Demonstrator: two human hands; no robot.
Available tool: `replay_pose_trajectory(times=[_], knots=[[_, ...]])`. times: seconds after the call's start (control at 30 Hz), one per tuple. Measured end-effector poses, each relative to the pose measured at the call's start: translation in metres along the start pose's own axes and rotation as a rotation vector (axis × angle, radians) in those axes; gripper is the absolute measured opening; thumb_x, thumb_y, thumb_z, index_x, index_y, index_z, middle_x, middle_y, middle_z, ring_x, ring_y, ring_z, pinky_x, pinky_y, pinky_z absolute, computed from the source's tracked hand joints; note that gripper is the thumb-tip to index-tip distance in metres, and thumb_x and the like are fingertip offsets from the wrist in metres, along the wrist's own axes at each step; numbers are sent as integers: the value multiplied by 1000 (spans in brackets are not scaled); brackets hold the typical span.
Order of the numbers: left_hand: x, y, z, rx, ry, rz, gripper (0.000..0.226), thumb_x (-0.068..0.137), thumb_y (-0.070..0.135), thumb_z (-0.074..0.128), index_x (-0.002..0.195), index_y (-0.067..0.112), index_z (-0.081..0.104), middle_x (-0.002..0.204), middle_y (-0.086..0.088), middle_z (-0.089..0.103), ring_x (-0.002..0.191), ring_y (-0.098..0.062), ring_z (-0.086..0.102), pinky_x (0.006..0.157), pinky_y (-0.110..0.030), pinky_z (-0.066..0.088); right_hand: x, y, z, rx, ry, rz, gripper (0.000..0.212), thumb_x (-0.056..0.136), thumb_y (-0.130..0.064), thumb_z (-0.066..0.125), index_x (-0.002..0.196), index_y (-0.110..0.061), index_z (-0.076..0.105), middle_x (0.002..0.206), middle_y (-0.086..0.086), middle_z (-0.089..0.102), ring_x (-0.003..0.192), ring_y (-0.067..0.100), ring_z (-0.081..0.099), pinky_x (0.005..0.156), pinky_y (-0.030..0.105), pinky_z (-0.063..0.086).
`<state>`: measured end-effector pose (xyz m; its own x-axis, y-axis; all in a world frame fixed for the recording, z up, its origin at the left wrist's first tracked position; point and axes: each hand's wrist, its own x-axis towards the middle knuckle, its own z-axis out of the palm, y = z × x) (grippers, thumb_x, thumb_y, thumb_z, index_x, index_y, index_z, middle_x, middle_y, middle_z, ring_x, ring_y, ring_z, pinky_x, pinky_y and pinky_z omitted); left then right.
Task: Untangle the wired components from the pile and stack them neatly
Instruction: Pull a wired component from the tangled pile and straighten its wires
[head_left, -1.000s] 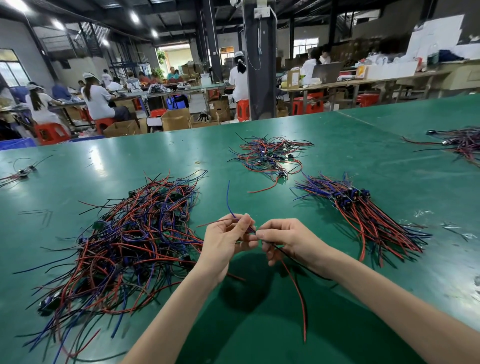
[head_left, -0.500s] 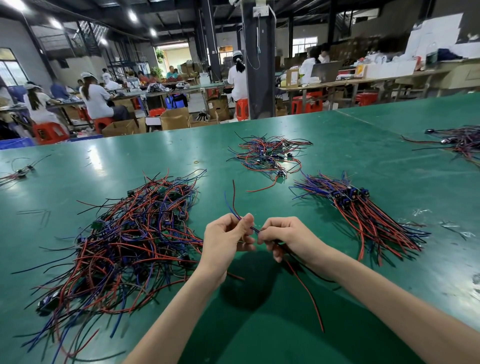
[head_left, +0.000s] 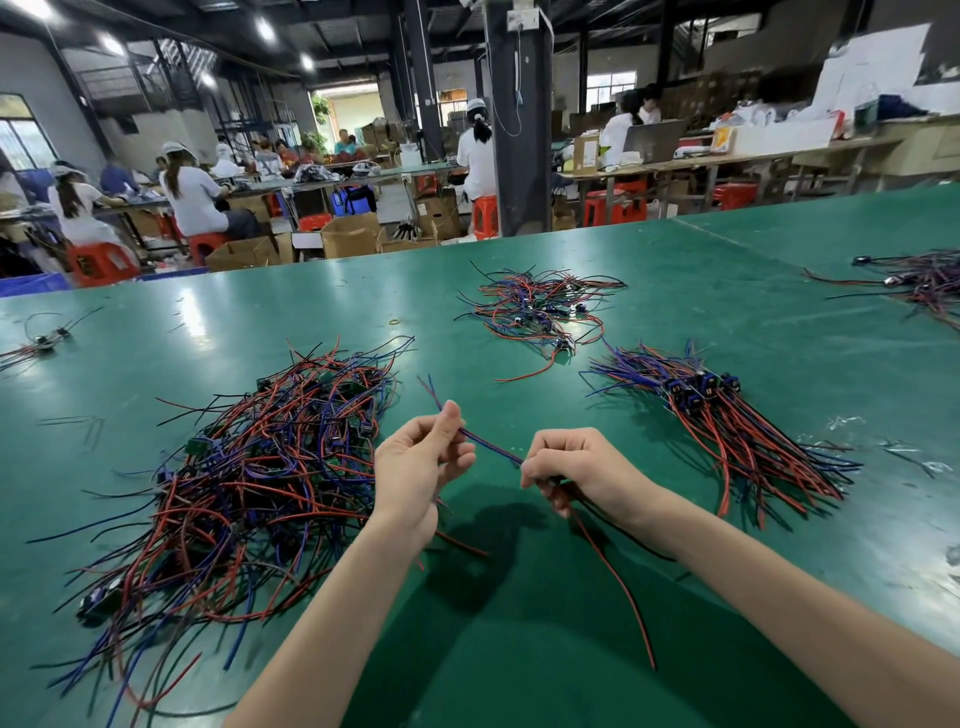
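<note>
On the green table (head_left: 270, 322), one wired component (head_left: 491, 446) is being pinched taut between left hand (head_left: 415, 467) and right hand (head_left: 582, 467), while the large pile (head_left: 249, 478) leftward is outweighing the neat stack (head_left: 727, 431) rightward.

Left grip (head_left: 415, 462), right grip (head_left: 582, 467) pinch wire (head_left: 493, 450)

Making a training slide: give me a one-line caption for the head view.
Left hand and right hand pinch one wired component over the table, tangled pile left, neat stack right.
</note>
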<state>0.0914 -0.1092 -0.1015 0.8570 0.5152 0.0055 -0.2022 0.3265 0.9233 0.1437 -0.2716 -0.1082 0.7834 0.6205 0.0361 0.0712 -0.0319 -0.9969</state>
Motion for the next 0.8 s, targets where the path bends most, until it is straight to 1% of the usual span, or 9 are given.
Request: replay_pose_trajectory(times=[0.1,0.3,0.57,0.67,0.73,0.8], knots=[[3,3,-3,-40,67,-4,18,87,13,65,73,5,59,48,2,57,41,-5,54,46,-15,51,-1,1,2,-15,-13,10,26,82,1,58,59,-10,60,48,2,47,42,16,38,42,23,34],[4,3,-4,-50,123,35,14,84,5,67,75,7,57,58,0,58,47,-5,59,48,-14,51,-1,0,2,-41,-1,21,24,81,1,58,60,-8,59,48,1,47,42,17,38,42,22,34],[3,1,-6,70,144,133,25,83,2,69,69,7,50,49,6,56,44,-6,56,47,-16,50,-2,1,3,-52,-8,28,23,81,2,57,61,-7,59,48,1,47,40,15,38,42,21,34],[2,1,-6,105,166,160,27,81,0,70,68,7,48,55,0,54,43,-6,55,47,-17,50,-2,3,2,-49,-14,27,21,80,2,57,61,-7,58,47,1,46,39,14,37,41,20,34],[2,1,-6,112,176,166,28,81,-1,71,69,7,47,59,-4,53,43,-7,55,46,-17,50,-1,3,3,-46,-21,28,17,77,-2,61,60,-8,58,47,1,46,38,14,37,40,20,34],[2,2,-6,89,169,146,27,81,-1,70,70,8,47,62,-5,52,43,-7,55,46,-17,50,-1,3,3,-44,-16,45,10,67,-12,62,58,-10,59,47,1,46,38,13,37,39,19,33]])
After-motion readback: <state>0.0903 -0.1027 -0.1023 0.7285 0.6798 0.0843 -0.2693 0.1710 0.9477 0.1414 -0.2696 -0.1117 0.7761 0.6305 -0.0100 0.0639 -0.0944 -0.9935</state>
